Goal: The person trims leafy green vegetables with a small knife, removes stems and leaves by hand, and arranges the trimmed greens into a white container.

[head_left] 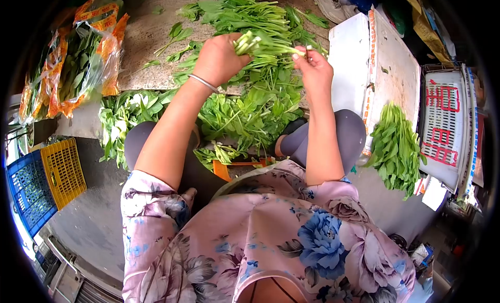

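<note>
My left hand (221,58), with a bangle on its wrist, is closed around a small bunch of leafy greens (248,43), the cut pale stem ends poking out past the fingers. To its right, my right hand (316,71) pinches the pale end of a single stem (284,49) that stretches across toward the bunch. Beneath and beyond both hands lies a large pile of the same leafy greens (260,21). More loose leaves (255,113) are heaped between my knees, closer to my body.
Plastic bags of greens (78,58) stand at far left, above a blue and yellow crate (60,172). On the right is a white foam box (349,58), with a bundle of greens (394,149) at its near end. A white basket (441,120) stands farther right.
</note>
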Demonstrator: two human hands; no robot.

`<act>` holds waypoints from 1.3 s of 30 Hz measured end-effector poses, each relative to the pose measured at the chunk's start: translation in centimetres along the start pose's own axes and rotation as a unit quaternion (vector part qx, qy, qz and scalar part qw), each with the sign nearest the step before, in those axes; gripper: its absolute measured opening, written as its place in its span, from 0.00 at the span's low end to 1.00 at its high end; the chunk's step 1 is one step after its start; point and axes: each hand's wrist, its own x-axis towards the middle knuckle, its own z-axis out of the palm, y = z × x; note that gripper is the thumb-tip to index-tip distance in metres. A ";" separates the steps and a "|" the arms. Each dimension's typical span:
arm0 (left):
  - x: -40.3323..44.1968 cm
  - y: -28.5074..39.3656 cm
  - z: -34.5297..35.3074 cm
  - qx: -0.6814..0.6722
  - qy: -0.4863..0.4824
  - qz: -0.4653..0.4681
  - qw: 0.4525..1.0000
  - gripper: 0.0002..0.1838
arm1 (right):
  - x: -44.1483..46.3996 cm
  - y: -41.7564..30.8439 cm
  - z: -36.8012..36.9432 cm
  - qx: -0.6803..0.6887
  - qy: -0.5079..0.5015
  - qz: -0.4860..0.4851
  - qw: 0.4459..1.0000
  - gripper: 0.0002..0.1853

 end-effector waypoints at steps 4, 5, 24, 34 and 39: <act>-0.7 0.7 0.2 -0.030 -0.049 0.041 0.998 0.18 | -2.8 -0.7 1.2 0.029 -0.154 0.141 0.978 0.10; -0.8 0.5 0.4 -0.050 -0.064 0.039 0.996 0.21 | -3.4 -0.4 1.5 0.085 -0.175 0.158 0.968 0.10; -0.8 -2.0 -1.2 -0.316 -0.161 -0.196 0.914 0.13 | -3.7 6.0 3.5 0.200 -0.283 0.376 0.860 0.24; 0.0 -1.1 -2.4 -0.355 -0.121 -0.200 0.905 0.13 | 9.9 18.5 0.6 -0.266 0.184 0.264 0.909 0.13; 0.4 -1.2 -2.5 -0.308 -0.085 -0.196 0.927 0.14 | 12.6 18.6 -1.3 -0.418 -0.013 0.366 0.831 0.12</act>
